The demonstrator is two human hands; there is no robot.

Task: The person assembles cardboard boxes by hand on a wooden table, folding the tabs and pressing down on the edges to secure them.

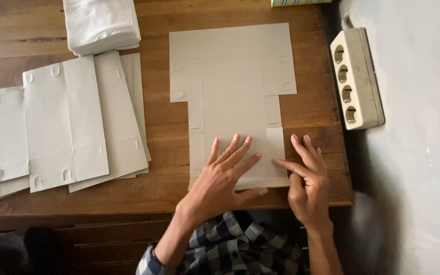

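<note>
**Mia:** What are the hands doing?

**Sam:** The left hand (223, 179) lies flat and wide open on the flat grey cardboard box sheet (232, 86). Its fingers are spread. It grips nothing; it just presses down. The right hand (307, 181) is open too, with its fingers on the sheet's side flap. It holds nothing either.

**Mia:** Where is the sheet?

**Sam:** It lies under both hands on the brown wooden table (164, 132) and runs away from the fingertips, toward the far edge. Its near end sits close to the table edge, by the wrists.

**Mia:** What could go wrong?

**Sam:** I think the sheet could slide. If the left hand lifts while the right one pushes on the flap, the cardboard may turn, and the fold could come out crooked. A hard push off the fold line might also crease or tear the thin flap.

**Mia:** Anything else?

**Sam:** The right hand is near the table's corner. A slip there could knock the sheet off the edge. Just past the right hand sits a white plug strip with round holes (357, 79), so a wide swing could bump it.

**Mia:** And on the other side?

**Sam:** Out past the left hand lies a pile of flat grey cardboard sheets (62, 125), with a stack of white paper napkins (102, 23) beyond it. They are well apart, so they look safe.
</note>
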